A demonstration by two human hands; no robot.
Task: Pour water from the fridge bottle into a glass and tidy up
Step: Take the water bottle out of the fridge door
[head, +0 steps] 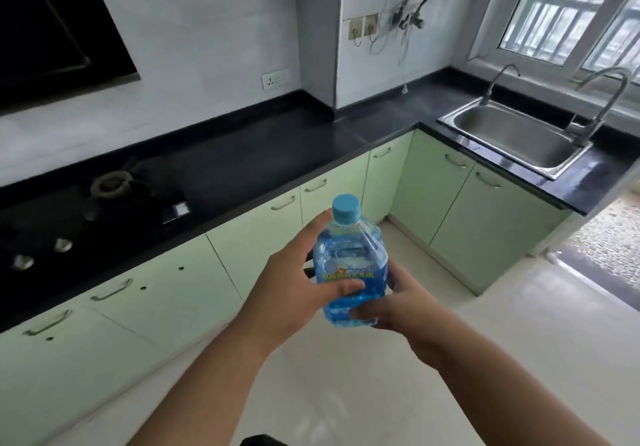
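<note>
Gas hob (69, 217): far left, set into the black countertop (263, 154); one burner ring and two knobs visible.

Cabinets (221, 258): pale green doors with metal handles, running under the countertop and turning the corner toward the right.

Left hand (294, 289): centre of view, wrapped round the left side of the bottle, thumb laid across the label, fingers curled behind.

Water bottle (349, 265): clear blue plastic, held upright in mid-air over the pale floor, in front of the cabinets and touching no surface; light blue cap (346, 209) on top, seemingly screwed down; water inside, level hard to judge.

Right hand (391, 307): just right of centre, clasping the lower part of the bottle from the right, fingers curled under and round the base.

Sink (516, 137): steel basin at right, sunk in the countertop below the window, two curved taps beside it.

Glass: none in view.

Step in hand: probably carrying the bottle, both hands clamped on it, toward the worktop; pouring not begun.

Next move: likely needs a glass found, one hand moved up to twist off the cap, the other steadying the bottle.
</note>
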